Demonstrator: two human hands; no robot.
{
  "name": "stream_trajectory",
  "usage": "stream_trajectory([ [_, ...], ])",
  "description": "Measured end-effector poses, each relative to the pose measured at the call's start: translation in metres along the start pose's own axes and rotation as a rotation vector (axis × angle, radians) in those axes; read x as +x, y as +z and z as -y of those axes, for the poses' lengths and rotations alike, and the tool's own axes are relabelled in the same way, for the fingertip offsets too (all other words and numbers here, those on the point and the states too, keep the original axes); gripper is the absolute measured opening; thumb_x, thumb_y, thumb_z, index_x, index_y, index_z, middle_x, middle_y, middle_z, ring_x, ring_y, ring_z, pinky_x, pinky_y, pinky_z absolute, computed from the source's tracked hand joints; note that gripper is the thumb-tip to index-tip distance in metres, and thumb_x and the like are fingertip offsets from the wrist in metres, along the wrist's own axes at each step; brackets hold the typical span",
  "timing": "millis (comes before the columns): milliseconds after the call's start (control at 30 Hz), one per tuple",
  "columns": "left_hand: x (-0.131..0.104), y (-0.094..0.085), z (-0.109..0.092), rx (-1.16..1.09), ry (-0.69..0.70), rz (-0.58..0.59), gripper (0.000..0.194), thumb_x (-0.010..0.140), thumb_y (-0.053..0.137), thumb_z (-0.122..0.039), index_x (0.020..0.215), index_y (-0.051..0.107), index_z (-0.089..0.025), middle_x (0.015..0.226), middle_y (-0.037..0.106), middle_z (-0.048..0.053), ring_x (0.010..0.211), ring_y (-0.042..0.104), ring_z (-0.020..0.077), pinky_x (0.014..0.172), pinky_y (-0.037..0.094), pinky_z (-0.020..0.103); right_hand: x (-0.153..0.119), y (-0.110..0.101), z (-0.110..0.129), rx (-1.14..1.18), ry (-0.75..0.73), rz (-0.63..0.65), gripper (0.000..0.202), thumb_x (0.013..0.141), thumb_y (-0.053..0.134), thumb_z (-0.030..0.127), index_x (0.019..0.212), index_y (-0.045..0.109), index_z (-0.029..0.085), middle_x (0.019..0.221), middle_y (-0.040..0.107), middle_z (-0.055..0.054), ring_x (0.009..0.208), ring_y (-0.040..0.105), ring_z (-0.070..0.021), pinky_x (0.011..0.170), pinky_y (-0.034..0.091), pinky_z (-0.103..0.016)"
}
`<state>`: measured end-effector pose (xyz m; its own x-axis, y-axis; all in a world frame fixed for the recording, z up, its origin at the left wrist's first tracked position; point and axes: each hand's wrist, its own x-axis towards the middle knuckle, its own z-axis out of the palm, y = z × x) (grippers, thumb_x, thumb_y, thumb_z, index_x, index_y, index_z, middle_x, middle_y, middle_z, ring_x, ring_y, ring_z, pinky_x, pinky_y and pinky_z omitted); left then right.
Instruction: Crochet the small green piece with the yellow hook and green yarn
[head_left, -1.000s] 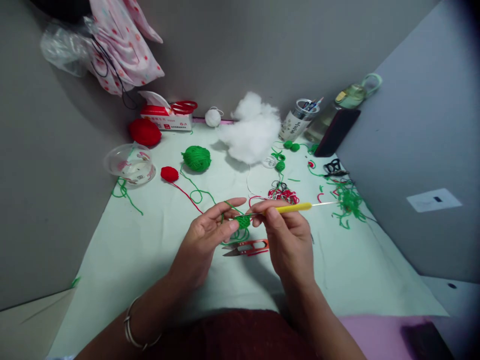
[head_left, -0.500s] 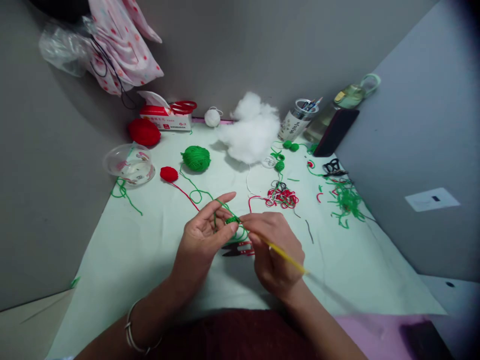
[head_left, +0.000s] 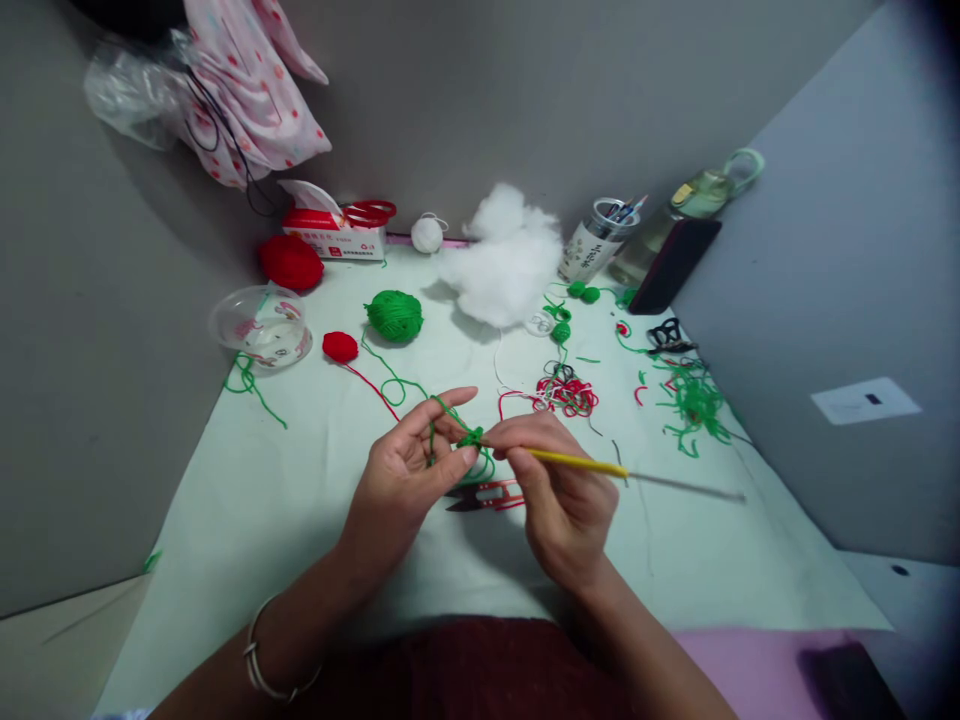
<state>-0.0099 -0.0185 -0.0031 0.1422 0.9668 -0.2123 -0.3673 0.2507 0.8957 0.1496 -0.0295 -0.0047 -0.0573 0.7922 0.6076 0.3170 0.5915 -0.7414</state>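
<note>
My left hand [head_left: 409, 475] pinches a small green crochet piece [head_left: 470, 438] between thumb and fingers, its index finger raised with green yarn running over it. In my right hand [head_left: 562, 490] is a crochet hook [head_left: 581, 461] with a yellow grip, held like a pencil; its working tip meets the green piece, and its metal rear end points right. From the green yarn ball [head_left: 394, 316] a loose strand leads to my left hand. Beneath the hands lie thread snips [head_left: 491, 495] with dark blades and red handles, partly covered by my right hand.
White stuffing [head_left: 502, 260] sits at the back, beside a pen holder [head_left: 596, 240], a bottle [head_left: 686, 210] and a leaning phone [head_left: 675, 265]. Tangled red yarn [head_left: 568, 393] and green scraps [head_left: 697, 400] lie right. A plastic bowl [head_left: 262, 330] and red yarn ball [head_left: 291, 263] stand left.
The crochet hook has swung from a downward slant to nearly level, its rear end rising, as my right hand turned. My left hand keeps its hold on the green piece.
</note>
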Motion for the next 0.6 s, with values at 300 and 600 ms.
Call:
stream_trajectory([
  [300, 0.0, 0.005, -0.012, -0.358, -0.3, 0.118, 0.038, 0.081, 0.084, -0.024, 0.119, 0.079, -0.016, 0.06, 0.044, -0.01, 0.051, 0.027, 0.0051, 0.077, 0.051, 0.026, -0.005, -0.002, 0.003, -0.084, -0.013, -0.136, 0.028, 0.101, 0.057, 0.014, 0.114, 0.076, 0.03, 0.093, 0.076, -0.003, 0.084, 0.07, -0.0206, 0.07, 0.059, -0.038],
  [600, -0.003, 0.004, -0.002, -0.155, -0.083, 0.122, 0.039, 0.084, 0.084, -0.024, 0.122, 0.08, -0.027, 0.094, 0.068, 0.002, 0.087, 0.06, 0.0156, 0.082, 0.049, 0.028, 0.006, 0.004, 0.003, 0.16, 0.14, -0.069, 0.022, 0.101, 0.062, 0.015, 0.105, 0.079, 0.029, 0.094, 0.079, -0.002, 0.087, 0.072, -0.0193, 0.073, 0.06, -0.037],
])
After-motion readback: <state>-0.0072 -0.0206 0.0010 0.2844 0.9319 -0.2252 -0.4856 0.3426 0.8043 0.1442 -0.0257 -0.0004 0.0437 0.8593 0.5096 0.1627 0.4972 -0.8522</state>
